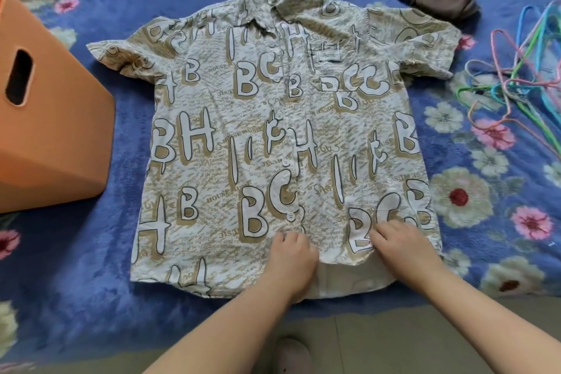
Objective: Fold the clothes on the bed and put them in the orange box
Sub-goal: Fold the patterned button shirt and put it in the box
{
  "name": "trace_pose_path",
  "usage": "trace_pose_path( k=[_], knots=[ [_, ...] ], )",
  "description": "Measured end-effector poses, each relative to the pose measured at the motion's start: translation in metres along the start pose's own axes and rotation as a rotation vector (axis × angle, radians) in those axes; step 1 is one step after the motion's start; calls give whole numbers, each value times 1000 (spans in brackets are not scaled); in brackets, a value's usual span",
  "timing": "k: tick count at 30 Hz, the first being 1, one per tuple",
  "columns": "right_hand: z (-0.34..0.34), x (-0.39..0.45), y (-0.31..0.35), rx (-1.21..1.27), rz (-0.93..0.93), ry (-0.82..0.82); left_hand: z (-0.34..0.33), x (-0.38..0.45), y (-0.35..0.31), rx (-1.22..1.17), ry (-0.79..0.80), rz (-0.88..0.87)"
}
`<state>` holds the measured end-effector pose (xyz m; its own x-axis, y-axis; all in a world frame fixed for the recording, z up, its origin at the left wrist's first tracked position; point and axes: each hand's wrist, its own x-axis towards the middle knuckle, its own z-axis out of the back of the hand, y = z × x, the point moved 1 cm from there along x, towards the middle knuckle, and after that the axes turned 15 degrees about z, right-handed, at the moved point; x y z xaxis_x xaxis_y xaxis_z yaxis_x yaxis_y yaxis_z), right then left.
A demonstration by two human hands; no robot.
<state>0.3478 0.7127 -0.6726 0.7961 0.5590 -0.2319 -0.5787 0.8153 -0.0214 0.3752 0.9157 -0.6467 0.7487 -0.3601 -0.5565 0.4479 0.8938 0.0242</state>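
At six o'clock, the left hand (291,255) and right hand (400,243), fingers curled pinching fabric at the hem, apparently straighten the printed shirt (273,136) spread flat on the bed (127,252) for folding, orange box (45,118) waiting at nine o'clock.

Both forearms extend forward, bare. Left hand (292,255) and right hand (400,244) lie side by side, knuckles up, fingers curled under.

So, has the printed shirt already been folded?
No, the printed shirt lies spread flat on the bed, both sleeves out, beside the orange box.
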Motion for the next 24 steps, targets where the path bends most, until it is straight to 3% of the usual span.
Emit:
trace_pose_path(
  k=[2, 4, 8, 10, 13, 18, 20, 23, 24],
  knots=[
    [11, -2, -5, 17, 15, -89, 4, -7, 3, -46, -93, -101],
    [24, -5, -11, 61, 32, -136, 2, -12, 2, 43, -50, -228],
    [28, -17, -9, 54, 109, 30, -11, -15, -7, 264, -114, -331],
    [21, -23, -4, 63, 120, 117, -10, -21, -13, 266, -38, -394],
    [7, -28, 6, 62, 138, 157, -21, -19, -24, 299, 128, -425],
    [-6, -36, 13, 102, 175, 266, -24, -18, -23, 281, 195, -300],
    [-5, -42, 8, 100, 177, 251, -23, -18, -20, 246, 139, -318],
    [-3, -48, -10, 43, 7, 207, -27, -16, -11, 86, -72, -356],
    [2, -48, -13, 55, -75, 187, -26, -16, -9, 16, -74, -308]
  ],
)
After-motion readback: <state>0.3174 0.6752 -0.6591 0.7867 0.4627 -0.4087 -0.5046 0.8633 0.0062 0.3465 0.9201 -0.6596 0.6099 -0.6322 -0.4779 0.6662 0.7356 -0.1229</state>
